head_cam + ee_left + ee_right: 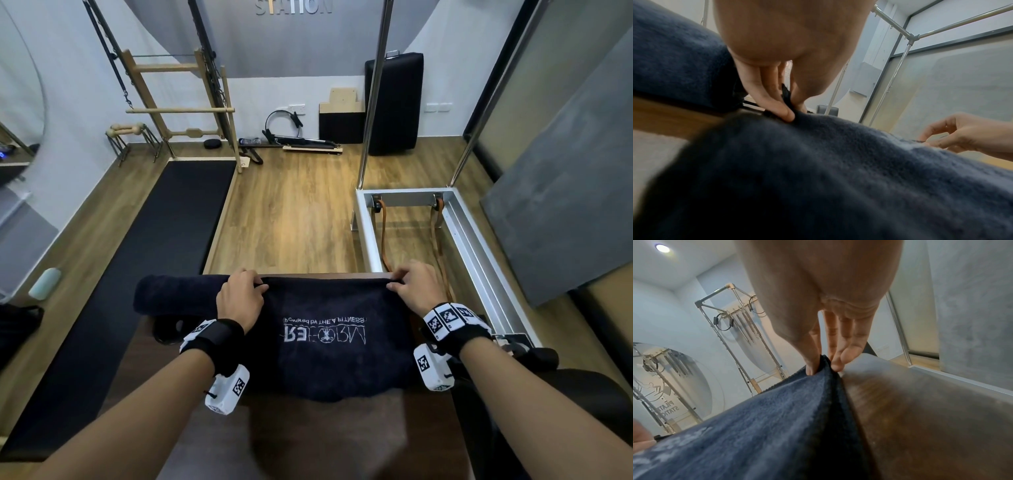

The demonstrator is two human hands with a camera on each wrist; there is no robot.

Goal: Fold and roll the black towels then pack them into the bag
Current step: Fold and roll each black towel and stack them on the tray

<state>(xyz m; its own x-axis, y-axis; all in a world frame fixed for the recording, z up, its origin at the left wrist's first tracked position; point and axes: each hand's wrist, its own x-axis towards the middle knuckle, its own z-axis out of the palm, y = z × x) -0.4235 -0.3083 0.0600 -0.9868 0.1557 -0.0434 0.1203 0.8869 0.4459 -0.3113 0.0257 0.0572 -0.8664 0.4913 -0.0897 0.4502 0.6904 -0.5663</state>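
A black towel (329, 342) with white embroidered lettering lies spread on a dark wooden table (308, 442), its far edge along the table's far edge. My left hand (239, 294) pinches the towel's far left corner between thumb and fingers (785, 112). My right hand (411, 287) pinches the far right corner (822, 365). A rolled black towel (171, 294) lies at the table's far left, just left of my left hand, and shows in the left wrist view as a dark roll (678, 61). No bag is clearly identifiable.
A black exercise mat (144, 274) lies on the wood floor to the left. A metal reformer frame (455, 233) with orange straps stands beyond the table at the right. A dark object (164, 329) sits under the towel's left side.
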